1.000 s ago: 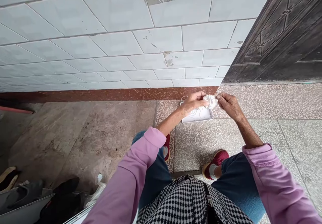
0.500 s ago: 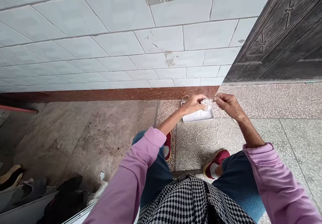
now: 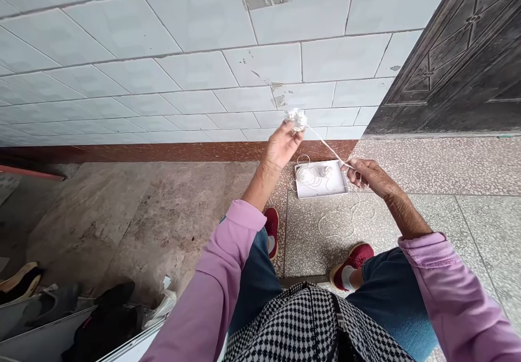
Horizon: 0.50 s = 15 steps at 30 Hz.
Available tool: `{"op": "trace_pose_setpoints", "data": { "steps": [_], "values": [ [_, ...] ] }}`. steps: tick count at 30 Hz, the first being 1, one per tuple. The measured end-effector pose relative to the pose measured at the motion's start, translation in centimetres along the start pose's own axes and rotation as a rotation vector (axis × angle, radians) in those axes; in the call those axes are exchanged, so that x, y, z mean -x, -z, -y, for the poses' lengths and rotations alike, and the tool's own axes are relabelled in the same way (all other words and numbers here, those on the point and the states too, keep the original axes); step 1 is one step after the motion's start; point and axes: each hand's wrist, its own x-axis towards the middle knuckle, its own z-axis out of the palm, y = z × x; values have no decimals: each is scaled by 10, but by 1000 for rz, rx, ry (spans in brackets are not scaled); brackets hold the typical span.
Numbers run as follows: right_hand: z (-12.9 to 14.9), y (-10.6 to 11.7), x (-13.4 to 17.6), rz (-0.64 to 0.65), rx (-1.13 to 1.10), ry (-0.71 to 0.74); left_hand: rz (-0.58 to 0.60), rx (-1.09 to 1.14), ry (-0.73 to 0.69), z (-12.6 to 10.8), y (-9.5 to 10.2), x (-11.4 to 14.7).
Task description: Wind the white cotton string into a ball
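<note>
My left hand (image 3: 282, 146) is raised in front of the tiled wall, its fingers closed around a white bundle of string (image 3: 296, 119). From that bundle a strand of white string (image 3: 325, 144) slants down to my right hand (image 3: 368, 176), whose fingers pinch it. Between and below the hands a shallow white box (image 3: 325, 194) lies on the speckled floor, with more coiled white string (image 3: 306, 175) inside. Loose loops of string (image 3: 353, 216) trail over the floor from beneath my right hand toward my right shoe.
The tiled wall (image 3: 195, 74) with a brown base strip rises ahead, and a dark carved door (image 3: 459, 80) stands at the right. My red shoes (image 3: 355, 259) flank the floor below the box. At lower left are shoes (image 3: 20, 283) and dark items on a rack.
My left hand has lifted the string bundle up and to the left, away from my right hand. The strand between them is now longer, and the box's contents are uncovered.
</note>
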Motion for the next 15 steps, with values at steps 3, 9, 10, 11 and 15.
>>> {"op": "trace_pose_setpoints", "data": {
  "steps": [3,9,10,11,15],
  "values": [
    [-7,19,0,-94,-14,-6,-80,15,-96,-19,15,-6],
    [-36,73,1,-320,21,-91,-120,-23,-202,-45,26,-3],
    [-41,81,2,-359,17,-109,-127,-27,-208,-48,27,-3],
    [-46,88,3,-393,18,-128,-131,-32,-216,-50,28,-2],
    [-60,107,4,-459,119,-207,-128,-42,-256,-54,34,-5]
  ]
}}
